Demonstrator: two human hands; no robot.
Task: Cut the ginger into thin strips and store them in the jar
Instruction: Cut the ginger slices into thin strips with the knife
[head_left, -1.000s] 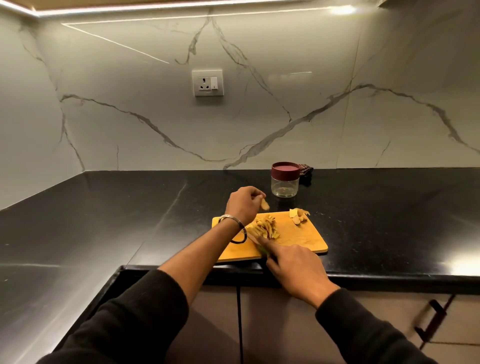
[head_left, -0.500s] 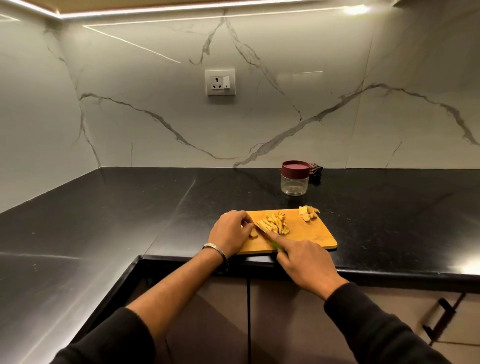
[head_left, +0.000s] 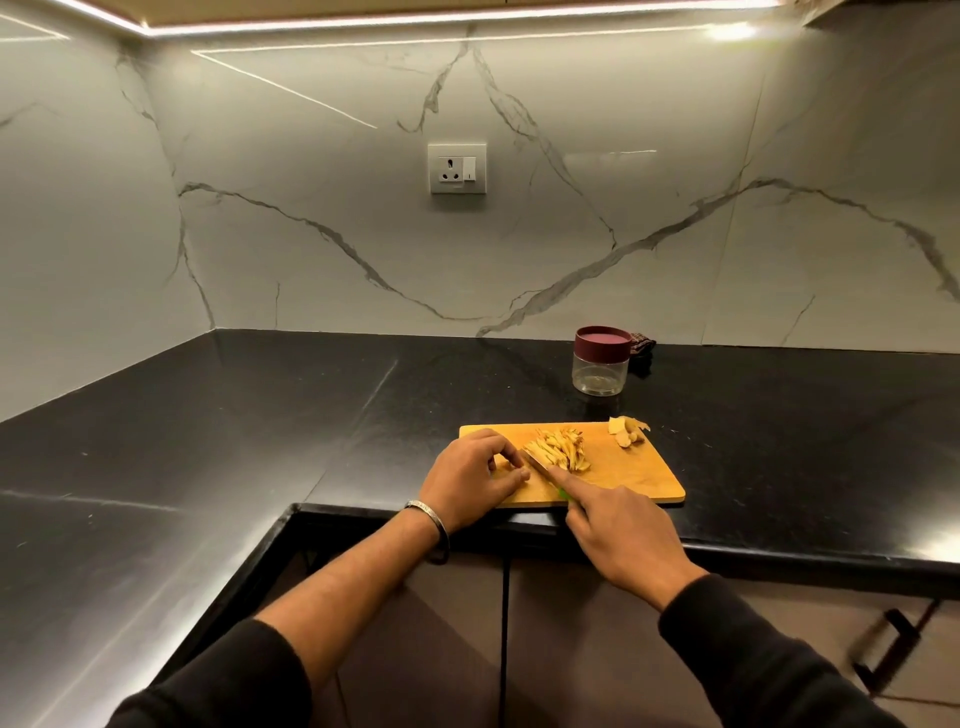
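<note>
**Ginger Slicing in Progress; Jar Not Yet Opened**

While the cutting stands unfinished, the right hand (head_left: 621, 535) grips a small knife with a green handle (head_left: 562, 492), fingers curled round the handle and the forefinger laid straight along the spine of the blade. The left hand (head_left: 470, 480) lies just beside it on the rectangular orange-yellow wooden chopping board (head_left: 628, 480), fingertips curled down and pinching a small pale piece of ginger (head_left: 505, 464) against the wood. The blade tip sits between that piece and the heap of cut ginger strips (head_left: 558, 448), which lies touching the blade on its far right side.

Judgement: the step is slicing the held piece. Fingertips should stay tucked back from the edge, cuts close and even, the tip kept on the board.

Further back, uncut pale ginger chunks (head_left: 627, 432) rest at the board's far right corner. Beyond, well apart from both hands on the black stone counter (head_left: 260, 415), stands the clear round jar with a maroon lid (head_left: 601, 366), lid on, apparently empty.
</note>
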